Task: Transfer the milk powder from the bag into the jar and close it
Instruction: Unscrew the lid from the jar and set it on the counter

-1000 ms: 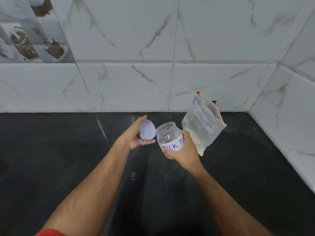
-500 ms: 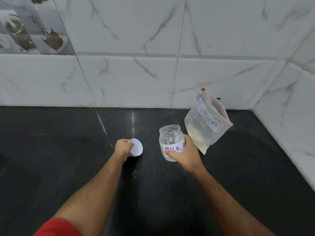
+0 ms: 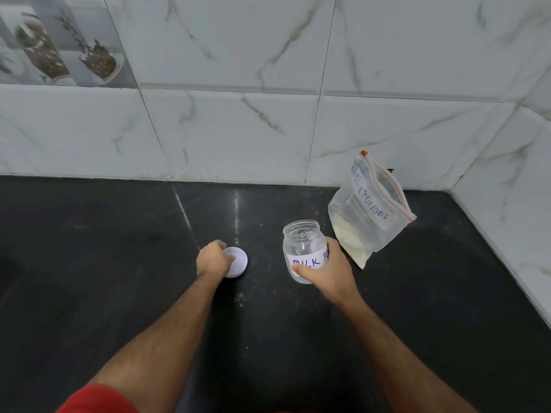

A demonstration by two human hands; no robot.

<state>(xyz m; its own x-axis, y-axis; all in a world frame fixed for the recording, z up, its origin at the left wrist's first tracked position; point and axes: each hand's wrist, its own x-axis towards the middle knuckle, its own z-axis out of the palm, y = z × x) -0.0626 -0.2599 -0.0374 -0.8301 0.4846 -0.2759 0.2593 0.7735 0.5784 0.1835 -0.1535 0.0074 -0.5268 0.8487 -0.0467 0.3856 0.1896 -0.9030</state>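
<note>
A clear jar [image 3: 302, 244] with a white label reading MILK PO stands upright and uncapped on the black counter [image 3: 119, 263]. My right hand [image 3: 329, 271] is wrapped around its lower right side. The white round lid [image 3: 237, 261] lies flat on the counter to the jar's left, with the fingers of my left hand [image 3: 213, 259] still on its left edge. A clear zip bag [image 3: 369, 210] labelled MILK POWDER stands just right of and behind the jar, with pale powder in its lower part and its red-striped zip top up.
White marble-look wall tiles [image 3: 268, 129] rise behind the counter and along the right side, forming a corner behind the bag. A picture tile [image 3: 59, 46] is at the upper left. Faint powder specks lie on the counter between my arms.
My left hand carried the lid away from the jar, down to the counter, and laid it flat. My right hand lowered the jar to stand upright on the counter. The bag stayed put.
</note>
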